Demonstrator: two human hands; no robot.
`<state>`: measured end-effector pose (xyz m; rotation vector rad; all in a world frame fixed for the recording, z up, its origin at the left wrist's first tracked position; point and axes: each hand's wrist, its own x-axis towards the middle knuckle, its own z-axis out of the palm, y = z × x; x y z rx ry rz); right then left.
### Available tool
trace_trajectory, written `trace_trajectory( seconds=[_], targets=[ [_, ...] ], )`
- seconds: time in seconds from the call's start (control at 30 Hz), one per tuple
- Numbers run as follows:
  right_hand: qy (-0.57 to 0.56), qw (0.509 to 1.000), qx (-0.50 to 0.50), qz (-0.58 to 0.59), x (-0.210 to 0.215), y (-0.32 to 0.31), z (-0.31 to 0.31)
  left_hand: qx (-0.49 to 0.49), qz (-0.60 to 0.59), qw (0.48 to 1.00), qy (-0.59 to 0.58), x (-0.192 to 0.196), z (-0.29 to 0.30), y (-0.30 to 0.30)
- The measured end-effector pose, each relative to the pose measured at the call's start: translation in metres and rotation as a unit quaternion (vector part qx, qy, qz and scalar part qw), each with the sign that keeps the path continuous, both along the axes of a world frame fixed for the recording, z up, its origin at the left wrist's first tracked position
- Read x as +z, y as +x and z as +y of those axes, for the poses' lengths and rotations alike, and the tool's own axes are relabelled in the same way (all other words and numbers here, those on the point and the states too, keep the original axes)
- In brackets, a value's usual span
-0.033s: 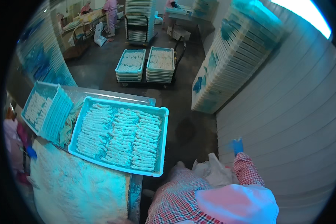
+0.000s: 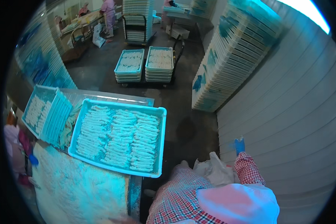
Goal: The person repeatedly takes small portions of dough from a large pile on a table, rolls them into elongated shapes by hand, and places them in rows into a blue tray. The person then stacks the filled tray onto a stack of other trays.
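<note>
My right hand (image 2: 239, 146) is held out near the pale wall, in a blue glove below a red-and-white checked sleeve. Its fingers look a little apart and I see nothing in them. The white plastic bag (image 2: 216, 171) lies closest to that hand. On the table to my left, a light blue tray (image 2: 163, 142) carries three rows of pale, coated finger-shaped pieces (image 2: 117, 136). Beside it spreads a board (image 2: 82, 183) covered with white powder. I do not make out my left hand; a blurred shape at the lower edge is too unclear to name.
Stacked trays (image 2: 56, 119) stand at the table's far left, beside a co-worker (image 2: 16, 149). A cart (image 2: 143, 83) holds two filled tray stacks on the floor ahead. One tall crate stack (image 2: 231, 56) leans along the right wall, and another (image 2: 138, 22) stands farther back.
The view has shifted slightly. My right hand looks sharper and stays near the wall. The co-worker's blue-gloved hand at the left sits a little lower; the tray keeps its place on the table.
</note>
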<state>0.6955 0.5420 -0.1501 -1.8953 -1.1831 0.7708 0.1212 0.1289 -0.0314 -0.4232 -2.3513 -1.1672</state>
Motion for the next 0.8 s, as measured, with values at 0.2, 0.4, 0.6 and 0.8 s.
trace_trajectory(
  seconds=[0.2,0.4,0.6,0.8],
  targets=[
    [-0.069,0.985,0.045,0.153,-0.047,0.062,0.071,-0.192,-0.122,0.971,0.076,0.032,0.175,0.09],
    [-0.065,0.96,0.088,0.259,-0.067,0.105,0.171,-0.37,-0.26,0.891,0.049,0.017,0.359,0.199],
    [-0.136,0.95,-0.002,0.282,-0.02,0.111,0.269,-0.558,-0.213,0.801,-0.046,-0.012,0.528,0.27],
    [-0.088,0.921,-0.026,0.379,-0.04,0.106,0.373,-0.629,-0.153,0.746,-0.155,-0.02,0.741,0.302]
  ],
)
